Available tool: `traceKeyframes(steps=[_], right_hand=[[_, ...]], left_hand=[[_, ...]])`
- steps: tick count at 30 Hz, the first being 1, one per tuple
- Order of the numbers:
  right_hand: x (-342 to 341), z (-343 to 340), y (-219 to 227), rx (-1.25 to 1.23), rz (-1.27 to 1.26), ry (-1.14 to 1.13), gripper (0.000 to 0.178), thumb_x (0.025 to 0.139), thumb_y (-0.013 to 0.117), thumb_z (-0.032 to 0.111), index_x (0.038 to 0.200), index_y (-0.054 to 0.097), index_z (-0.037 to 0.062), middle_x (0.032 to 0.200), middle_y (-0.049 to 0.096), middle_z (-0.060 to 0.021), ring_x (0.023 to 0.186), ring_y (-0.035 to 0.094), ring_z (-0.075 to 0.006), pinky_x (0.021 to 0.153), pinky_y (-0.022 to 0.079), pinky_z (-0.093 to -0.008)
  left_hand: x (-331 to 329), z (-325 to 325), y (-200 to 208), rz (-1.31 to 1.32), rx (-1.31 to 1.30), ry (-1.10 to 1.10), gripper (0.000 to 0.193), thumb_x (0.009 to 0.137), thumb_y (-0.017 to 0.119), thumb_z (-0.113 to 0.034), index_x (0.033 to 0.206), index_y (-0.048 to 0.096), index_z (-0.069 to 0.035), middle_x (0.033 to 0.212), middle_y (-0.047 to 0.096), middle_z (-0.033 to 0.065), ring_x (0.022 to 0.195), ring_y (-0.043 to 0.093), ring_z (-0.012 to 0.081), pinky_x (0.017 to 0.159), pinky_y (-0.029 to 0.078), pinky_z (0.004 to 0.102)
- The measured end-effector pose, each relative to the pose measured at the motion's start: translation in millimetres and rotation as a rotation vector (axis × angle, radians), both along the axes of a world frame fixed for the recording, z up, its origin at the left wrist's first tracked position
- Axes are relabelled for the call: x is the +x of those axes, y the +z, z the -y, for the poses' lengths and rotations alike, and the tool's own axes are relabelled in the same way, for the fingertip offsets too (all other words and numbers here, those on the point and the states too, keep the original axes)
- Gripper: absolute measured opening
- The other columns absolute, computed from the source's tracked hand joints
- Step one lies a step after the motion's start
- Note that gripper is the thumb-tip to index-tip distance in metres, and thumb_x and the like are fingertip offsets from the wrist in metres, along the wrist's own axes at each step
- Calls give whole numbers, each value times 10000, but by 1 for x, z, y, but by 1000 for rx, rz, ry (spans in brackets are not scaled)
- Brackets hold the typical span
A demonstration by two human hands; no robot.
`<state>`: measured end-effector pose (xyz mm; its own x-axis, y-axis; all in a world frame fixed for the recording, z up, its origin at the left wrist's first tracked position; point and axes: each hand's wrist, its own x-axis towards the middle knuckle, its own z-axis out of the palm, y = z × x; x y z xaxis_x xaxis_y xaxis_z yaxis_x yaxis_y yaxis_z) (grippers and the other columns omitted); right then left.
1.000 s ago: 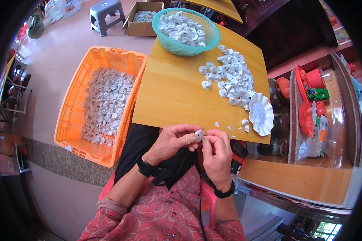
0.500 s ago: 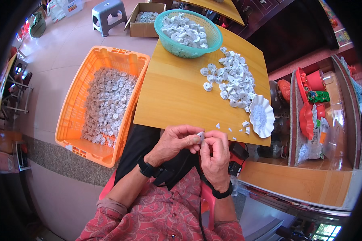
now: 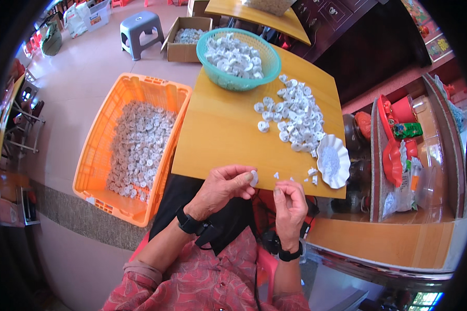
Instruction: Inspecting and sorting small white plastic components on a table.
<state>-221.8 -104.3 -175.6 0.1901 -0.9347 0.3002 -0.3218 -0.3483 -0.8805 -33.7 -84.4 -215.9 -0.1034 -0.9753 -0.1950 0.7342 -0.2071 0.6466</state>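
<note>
Over my lap at the table's near edge, my left hand point(image 3: 222, 189) pinches a small round white plastic part point(image 3: 253, 179) between thumb and fingers. My right hand point(image 3: 289, 203) is a short way to its right, thumb and fingertips pressed together; whether something tiny is in them is hidden. Just beyond my right hand, a few small white bits point(image 3: 276, 175) lie along the edge of the wooden table point(image 3: 220, 135). A heap of similar white plastic parts point(image 3: 299, 114) spreads over the table's right side. Beside it stands a white scalloped dish point(image 3: 341, 179) holding tiny pale pieces.
Left of the table, an orange plastic crate point(image 3: 83, 160) holds many white parts. A turquoise basket point(image 3: 233, 83) filled with parts stands at the table's far end. Behind are a cardboard box point(image 3: 184, 54) and a grey stool point(image 3: 134, 33). A shelf unit point(image 3: 373, 155) borders the right.
My hands have come apart: the right moved right and down, away from the white part, which stays in my left fingers. The view has tilted slightly, so the table sits lower.
</note>
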Motion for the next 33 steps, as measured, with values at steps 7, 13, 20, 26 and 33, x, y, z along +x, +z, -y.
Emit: traceKeyframes(steps=[7, 13, 20, 26, 33], right_hand=[[-27, -8, -13, 50, -56, -59, 36, 918, 619, -7, 900, 598, -30, 1022, 587, -62, 845, 559, -101, 713, 477, -219], [-32, -6, -9, 26, -75, -142, 50, 876, 654, -8, 877, 610, -30, 927, 632, -112, 860, 617, -213, 779, 501, -321], [-41, 10, -25, -92, -288, -178, 60, 877, 644, -9, 934, 631, -21, 952, 623, -150, 891, 632, -297, 804, 508, -378], [-36, 24, -40, -239, -514, -130, 203, 843, 597, -49, 1030, 659, 2, 1000, 578, -154, 954, 592, -335, 832, 490, -424], [-30, 26, -40, -350, -725, -89, 327, 782, 611, -39, 1088, 690, 47, 987, 551, -111, 919, 567, -311, 817, 468, -431]], left_hand=[[44, 96, 42, 214, -87, 245, 307, 929, 692, -231, 1072, 637, 35, 879, 639, 53, 773, 637, 134, 720, 575, 277], [72, 189, 85, 456, -197, 540, 548, 894, 714, -176, 1301, 518, 135, 995, 685, 168, 771, 704, 197, 689, 601, 283], [21, 137, 36, 1007, -403, 403, 229, 864, 672, -122, 1033, 712, 29, 759, 699, 137, 664, 653, 184, 619, 512, 311], [-29, 61, -6, 1464, -676, 205, 223, 782, 654, -5, 989, 725, -46, 843, 627, 146, 787, 621, 304, 711, 523, 382], [-40, 50, -5, 1697, -831, 120, 313, 739, 635, -67, 1042, 711, -93, 927, 538, 95, 868, 518, 278, 775, 469, 367]])
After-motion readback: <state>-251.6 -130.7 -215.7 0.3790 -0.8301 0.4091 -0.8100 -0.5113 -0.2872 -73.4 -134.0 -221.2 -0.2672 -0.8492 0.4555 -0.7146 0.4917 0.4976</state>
